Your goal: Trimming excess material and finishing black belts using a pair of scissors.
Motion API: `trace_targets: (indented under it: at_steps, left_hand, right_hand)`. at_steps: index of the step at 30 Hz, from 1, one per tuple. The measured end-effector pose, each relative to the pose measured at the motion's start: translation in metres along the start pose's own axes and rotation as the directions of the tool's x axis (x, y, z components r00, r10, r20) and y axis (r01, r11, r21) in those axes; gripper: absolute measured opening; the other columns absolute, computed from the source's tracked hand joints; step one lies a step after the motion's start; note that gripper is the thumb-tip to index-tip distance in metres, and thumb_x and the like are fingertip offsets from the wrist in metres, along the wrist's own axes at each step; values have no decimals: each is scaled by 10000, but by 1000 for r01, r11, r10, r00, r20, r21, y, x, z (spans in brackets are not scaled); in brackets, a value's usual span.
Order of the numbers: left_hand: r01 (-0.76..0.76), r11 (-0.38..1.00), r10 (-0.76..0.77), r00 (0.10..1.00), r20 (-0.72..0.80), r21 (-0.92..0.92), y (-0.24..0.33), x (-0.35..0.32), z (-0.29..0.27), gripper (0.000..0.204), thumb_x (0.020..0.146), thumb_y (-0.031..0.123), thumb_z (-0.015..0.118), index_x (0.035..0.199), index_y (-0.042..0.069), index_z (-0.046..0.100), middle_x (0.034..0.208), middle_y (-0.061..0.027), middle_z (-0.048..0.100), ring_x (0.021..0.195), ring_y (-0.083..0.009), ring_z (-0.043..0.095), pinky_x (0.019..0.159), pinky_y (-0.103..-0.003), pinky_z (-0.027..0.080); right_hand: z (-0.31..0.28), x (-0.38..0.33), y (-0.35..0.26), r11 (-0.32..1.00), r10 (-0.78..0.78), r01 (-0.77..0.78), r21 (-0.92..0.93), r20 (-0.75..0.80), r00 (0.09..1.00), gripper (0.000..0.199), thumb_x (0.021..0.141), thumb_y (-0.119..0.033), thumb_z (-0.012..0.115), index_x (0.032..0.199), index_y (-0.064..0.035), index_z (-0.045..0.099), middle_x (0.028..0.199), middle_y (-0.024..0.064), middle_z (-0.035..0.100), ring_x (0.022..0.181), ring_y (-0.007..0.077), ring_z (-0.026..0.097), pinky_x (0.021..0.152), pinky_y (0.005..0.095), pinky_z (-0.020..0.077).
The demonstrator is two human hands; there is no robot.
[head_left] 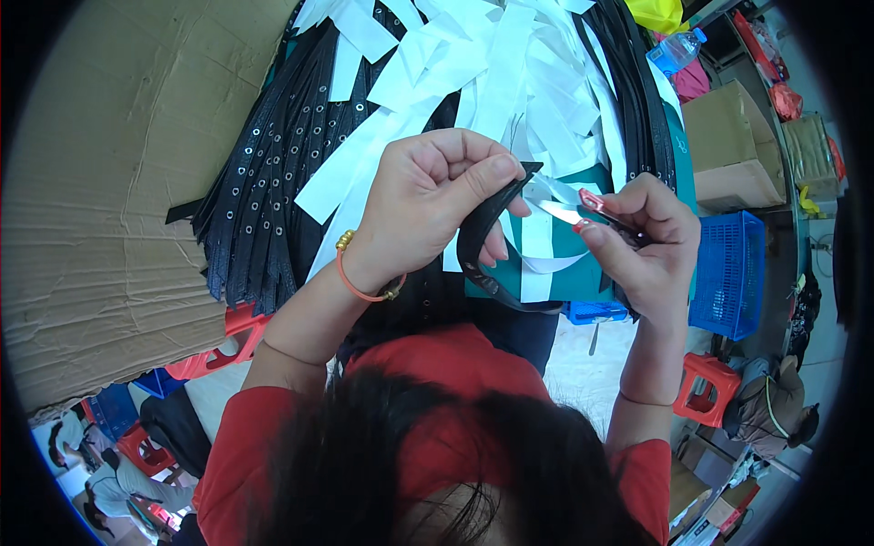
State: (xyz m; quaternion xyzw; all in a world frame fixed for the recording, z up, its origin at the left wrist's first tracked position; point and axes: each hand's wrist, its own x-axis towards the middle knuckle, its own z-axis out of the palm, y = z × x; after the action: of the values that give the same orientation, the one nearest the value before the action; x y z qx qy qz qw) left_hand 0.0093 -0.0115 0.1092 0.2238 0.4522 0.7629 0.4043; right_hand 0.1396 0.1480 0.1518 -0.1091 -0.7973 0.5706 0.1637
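Holding a black belt strap (482, 238) near its pointed tip, the left hand (428, 205) pinches the strap between thumb and curled fingers, closed firmly on it. The strap loops downward from that grip and curves back toward the right, in front of the person's chest. The right hand (648, 241) is closed around the handles of a pair of small scissors (583, 211) with red-trimmed grips; the metal blades point left, toward the strap tip, and stand just beside it. Whether the blades already touch the strap cannot be told from this view.

Beyond both hands, a worktable with a teal surface (583, 273) carries a fan of black eyelet belts (273, 182) overlaid with white paper strips (473, 73). A large sheet of corrugated cardboard (118, 182) lies to the left. A blue plastic crate (733, 273), a cardboard box (728, 150) and a red stool (706, 387) stand to the right.

Hazards, as a judgement:
1. The blade tips point toward the left thumb; a slip of the strap would bring the thumb into the cutting line.
2. The strap hangs in a free loop; its weight may twist the tip, giving a crooked cut.
3. A light pinch may let the tip pull out under blade pressure.
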Motion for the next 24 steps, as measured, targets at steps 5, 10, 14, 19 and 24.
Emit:
trace_targets:
  at_steps: [5, 10, 14, 19, 24]
  left_hand:
    - [19, 996, -19, 1000, -6, 84, 1, -3, 2, 196, 869, 124, 553, 897, -70, 560, 708, -138, 629, 438, -123, 571, 380, -206, 462]
    - [85, 989, -92, 994, 55, 123, 5, -5, 2, 174, 871, 118, 546, 890, -54, 567, 694, -121, 628, 408, -95, 545, 336, -188, 412]
    - [135, 982, -148, 984, 97, 134, 5, -4, 1, 168, 871, 115, 544, 894, -49, 569, 678, -110, 626, 395, -87, 534, 330, -182, 397]
    - [197, 974, -209, 971, 115, 110, 5, -1, 0, 175, 869, 113, 544, 885, -60, 562, 644, -139, 618, 343, -73, 488, 301, -154, 358]
    - [211, 969, -224, 969, 99, 129, 6, 2, -2, 177, 869, 118, 545, 882, -58, 562, 640, -134, 618, 337, -66, 477, 298, -148, 342]
  right_hand:
    - [-4, 1, -4, 987, 143, -144, 76, 22, 990, 212, 695, -63, 734, 738, 8, 538, 654, 4, 550, 615, 1, 488, 512, 143, 359]
    - [-13, 9, -2, 983, 172, -155, -99, 187, 967, 225, 701, -80, 732, 690, -4, 521, 626, 10, 555, 570, 2, 476, 479, 141, 336]
    - [-18, 16, 10, 969, 233, -248, 8, 306, 923, 242, 676, -145, 723, 677, -29, 510, 603, -15, 518, 505, -3, 416, 447, 152, 279]
    - [-18, 20, 25, 960, 232, -272, 65, 357, 905, 255, 667, -182, 721, 655, -28, 519, 584, -8, 515, 488, 5, 415, 426, 160, 275]
    - [-15, 22, 27, 970, 209, -238, 48, 333, 920, 254, 669, -191, 715, 637, -28, 523, 582, -4, 524, 476, 8, 408, 421, 167, 281]
